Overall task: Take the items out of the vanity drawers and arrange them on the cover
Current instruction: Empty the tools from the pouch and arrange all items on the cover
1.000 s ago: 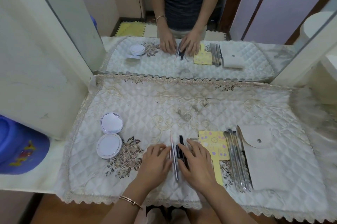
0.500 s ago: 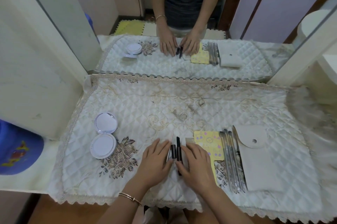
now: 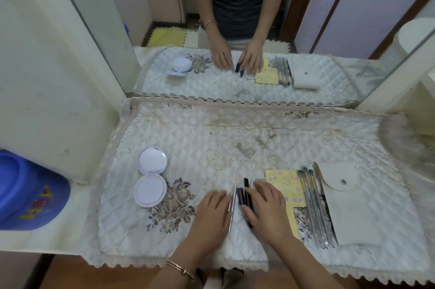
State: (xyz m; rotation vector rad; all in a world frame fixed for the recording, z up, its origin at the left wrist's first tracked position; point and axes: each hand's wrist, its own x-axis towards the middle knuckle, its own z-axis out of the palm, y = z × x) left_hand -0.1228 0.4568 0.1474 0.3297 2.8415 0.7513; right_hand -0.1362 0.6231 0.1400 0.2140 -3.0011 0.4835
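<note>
Quilted white cover (image 3: 235, 128) spread over vanity top, lace edging along front and back, brown floral embroidery near front left. Mirror (image 3: 259, 18) directly behind, doubling the layout.

Left hand (image 3: 211, 213) flat on cover, palm down, fingers extended and together, gripping nothing; fingertips pressed against the side of a slim pink-and-silver pencil (image 3: 233, 201) lying roughly front to back. Thin bracelet (image 3: 180, 270) on left wrist.

Right hand (image 3: 268, 211) likewise flat and uncurled, palm down, nothing enclosed; its inner edge against two short black tubes (image 3: 243, 192) lying side by side just right of the pencil. Pencil and tubes thus bracketed between the two hands, parallel, close together (contact between pencil and nearest tube not resolvable).

Small comb (image 3: 259, 180) partly hidden under right fingertips, teeth showing beyond them.

Right of that, in order: yellow patterned card (image 3: 283, 185), its near-left part covered by right hand; row of slender metal tools (image 3: 314, 206) laid parallel; white snap-flap pouch (image 3: 348, 199), touching or overlapping the outermost tool.

Far left on cover: white round compact (image 3: 150, 175) lying open, lid half behind base half, well apart from the hands.

Blue plastic object (image 3: 28, 194) off cover at left edge.
</note>
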